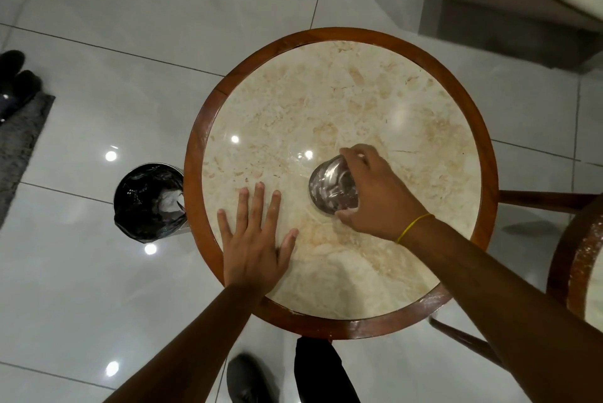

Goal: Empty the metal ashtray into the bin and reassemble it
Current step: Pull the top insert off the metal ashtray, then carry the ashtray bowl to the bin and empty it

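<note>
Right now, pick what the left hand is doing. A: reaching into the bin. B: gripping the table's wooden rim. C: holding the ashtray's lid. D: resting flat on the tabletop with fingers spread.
D: the left hand lies palm down, fingers spread, on the marble top of the table, apart from the metal ashtray, which the right hand covers, and away from the bin on the floor.

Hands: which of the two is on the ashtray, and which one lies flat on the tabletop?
The right hand, with a yellow band at its wrist, cups the metal ashtray. The left hand lies flat, fingers spread, on the marble table, holding nothing.
</note>
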A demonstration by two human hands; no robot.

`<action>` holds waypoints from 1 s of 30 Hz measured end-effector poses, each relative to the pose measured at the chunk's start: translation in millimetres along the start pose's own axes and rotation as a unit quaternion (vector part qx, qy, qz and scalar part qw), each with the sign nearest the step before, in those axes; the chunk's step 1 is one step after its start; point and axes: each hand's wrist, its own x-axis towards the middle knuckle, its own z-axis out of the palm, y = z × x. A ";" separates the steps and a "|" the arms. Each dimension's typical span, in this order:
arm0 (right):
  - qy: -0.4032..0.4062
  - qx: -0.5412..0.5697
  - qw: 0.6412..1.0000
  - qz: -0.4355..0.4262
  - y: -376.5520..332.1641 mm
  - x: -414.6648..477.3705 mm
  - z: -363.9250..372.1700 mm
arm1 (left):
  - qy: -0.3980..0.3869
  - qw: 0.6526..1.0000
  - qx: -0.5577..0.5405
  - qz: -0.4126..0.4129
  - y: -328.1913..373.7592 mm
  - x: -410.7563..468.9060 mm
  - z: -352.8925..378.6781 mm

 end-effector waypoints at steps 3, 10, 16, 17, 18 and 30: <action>0.040 0.014 0.998 0.049 19.7 -14.6 -16.9 | 0.002 1.000 0.002 0.004 -0.1 0.2 -1.4; 0.031 -0.033 0.987 0.157 87.0 -44.0 -21.3 | -0.002 1.000 0.006 0.003 -0.7 0.4 2.1; 0.048 -0.031 0.981 0.188 99.4 -50.5 -8.2 | 0.004 1.000 0.009 0.000 -2.4 0.0 5.4; 0.051 -0.029 0.980 0.189 100.2 -51.6 -6.5 | 0.004 1.000 0.010 0.000 -1.6 -0.2 5.8; 0.054 -0.028 0.980 0.189 100.1 -52.2 -5.1 | 0.004 1.000 0.010 -0.001 -1.7 -0.3 6.0; 0.212 0.129 0.952 0.178 12.9 -34.5 21.9 | -0.009 1.000 0.004 -0.003 -2.0 0.2 3.6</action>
